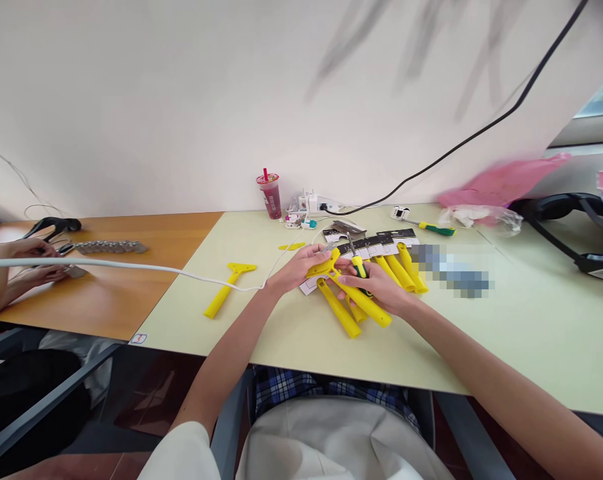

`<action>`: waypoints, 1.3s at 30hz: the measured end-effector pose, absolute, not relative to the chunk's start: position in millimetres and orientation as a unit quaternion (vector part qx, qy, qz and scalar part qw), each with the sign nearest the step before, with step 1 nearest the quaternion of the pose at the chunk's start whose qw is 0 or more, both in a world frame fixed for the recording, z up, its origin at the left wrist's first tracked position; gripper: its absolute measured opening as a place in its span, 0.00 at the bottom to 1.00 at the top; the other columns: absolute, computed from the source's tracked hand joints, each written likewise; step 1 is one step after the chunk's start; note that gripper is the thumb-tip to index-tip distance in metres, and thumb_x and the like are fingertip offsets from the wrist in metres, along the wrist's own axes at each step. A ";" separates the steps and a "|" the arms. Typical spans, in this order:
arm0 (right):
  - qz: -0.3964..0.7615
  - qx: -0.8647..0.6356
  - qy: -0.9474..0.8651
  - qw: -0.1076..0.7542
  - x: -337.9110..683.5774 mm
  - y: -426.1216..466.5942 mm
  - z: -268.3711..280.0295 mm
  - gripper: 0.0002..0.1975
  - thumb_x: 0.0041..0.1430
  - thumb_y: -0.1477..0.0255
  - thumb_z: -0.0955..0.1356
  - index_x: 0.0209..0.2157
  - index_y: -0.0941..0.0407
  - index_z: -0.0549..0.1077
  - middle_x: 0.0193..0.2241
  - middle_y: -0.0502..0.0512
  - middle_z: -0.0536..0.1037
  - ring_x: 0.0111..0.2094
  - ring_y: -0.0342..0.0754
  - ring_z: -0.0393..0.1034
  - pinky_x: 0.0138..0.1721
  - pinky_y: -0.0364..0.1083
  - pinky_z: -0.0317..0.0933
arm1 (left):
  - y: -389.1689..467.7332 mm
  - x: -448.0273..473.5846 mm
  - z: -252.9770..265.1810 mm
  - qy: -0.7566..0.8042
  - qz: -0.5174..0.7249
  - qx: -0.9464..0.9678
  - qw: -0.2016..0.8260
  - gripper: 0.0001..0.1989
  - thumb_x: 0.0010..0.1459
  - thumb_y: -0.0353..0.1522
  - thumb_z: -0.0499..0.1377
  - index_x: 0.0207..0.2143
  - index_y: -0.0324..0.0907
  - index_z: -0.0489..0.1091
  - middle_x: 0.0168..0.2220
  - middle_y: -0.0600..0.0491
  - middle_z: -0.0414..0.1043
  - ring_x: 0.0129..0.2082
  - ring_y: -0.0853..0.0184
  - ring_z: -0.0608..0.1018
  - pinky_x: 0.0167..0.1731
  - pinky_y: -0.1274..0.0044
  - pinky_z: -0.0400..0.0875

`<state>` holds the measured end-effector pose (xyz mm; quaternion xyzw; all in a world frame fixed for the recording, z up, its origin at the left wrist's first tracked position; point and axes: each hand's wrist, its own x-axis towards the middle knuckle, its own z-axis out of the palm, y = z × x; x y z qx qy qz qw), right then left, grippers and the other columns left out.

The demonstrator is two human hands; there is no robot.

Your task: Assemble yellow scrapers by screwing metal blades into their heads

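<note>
My left hand (pixel 301 267) is closed on the head of a yellow scraper (pixel 366 303), whose handle slants toward the table's front edge. In my right hand (pixel 381 285) is a screwdriver (pixel 359 268) with a yellow and green handle, its shaft pointing up and away from me. Another yellow handle (pixel 339 310) lies on the table below my hands. To the right, several yellow scrapers (pixel 400 273) with black-and-white cards (pixel 374 247) lie side by side. A single yellow scraper (pixel 227 288) rests left of my forearm, and a small yellow piece (pixel 292 246) sits beyond my left hand.
A cup with a red straw (pixel 269 199) stands by the wall near a power strip (pixel 311 201). A second screwdriver (pixel 437 229), pink bag (pixel 501 181) and black headset (pixel 576 233) lie right. A white cable (pixel 181 272) crosses leftward; a co-worker's hands (pixel 36 263) are at the brown table.
</note>
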<state>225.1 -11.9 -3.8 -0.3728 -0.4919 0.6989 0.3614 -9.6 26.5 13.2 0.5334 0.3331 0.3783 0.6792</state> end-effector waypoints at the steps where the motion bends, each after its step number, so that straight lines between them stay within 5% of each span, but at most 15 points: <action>1: 0.690 -0.380 -0.492 0.370 224.9 -11.4 -4.8 0.26 0.51 0.58 0.88 0.42 0.50 0.77 0.44 0.58 0.88 0.36 0.55 0.86 0.27 0.48 0.78 | 24.9 -6.2 12.5 0.333 0.380 0.531 0.680 0.25 0.58 0.50 0.78 0.40 0.43 0.73 0.41 0.46 0.85 0.38 0.63 0.86 0.39 0.73 0.79; 8: 0.623 -0.431 -0.508 0.410 222.4 -12.3 -11.8 0.28 0.51 0.56 0.87 0.31 0.49 0.67 0.32 0.53 0.85 0.38 0.60 0.87 0.23 0.47 0.74 | 19.4 9.9 -2.4 0.360 0.406 0.532 0.650 0.23 0.54 0.48 0.81 0.36 0.40 0.81 0.37 0.51 0.80 0.38 0.67 0.80 0.42 0.74 0.74; 11: 0.617 -0.443 -0.510 0.403 221.0 -15.8 -9.4 0.30 0.51 0.53 0.87 0.31 0.49 0.67 0.28 0.52 0.84 0.29 0.56 0.84 0.22 0.47 0.71 | 13.5 13.3 -4.6 0.359 0.389 0.550 0.646 0.22 0.57 0.50 0.79 0.39 0.40 0.86 0.40 0.48 0.83 0.42 0.63 0.82 0.46 0.72 0.75; 18: 0.605 -0.452 -0.522 0.397 223.4 -17.4 -1.7 0.31 0.53 0.49 0.85 0.30 0.49 0.65 0.27 0.52 0.86 0.18 0.48 0.73 0.21 0.49 0.67 | 9.0 9.3 -6.7 0.387 0.439 0.588 0.558 0.25 0.65 0.54 0.72 0.50 0.43 0.87 0.50 0.46 0.86 0.51 0.57 0.83 0.52 0.71 0.76; 39: 0.597 -0.457 -0.538 0.381 222.9 -14.6 -3.5 0.32 0.50 0.49 0.86 0.29 0.48 0.64 0.26 0.51 0.84 0.19 0.47 0.71 0.20 0.48 0.67 | 13.5 4.4 -13.4 0.389 0.479 0.606 0.502 0.18 0.57 0.46 0.77 0.42 0.43 0.90 0.44 0.45 0.88 0.44 0.58 0.85 0.47 0.68 0.79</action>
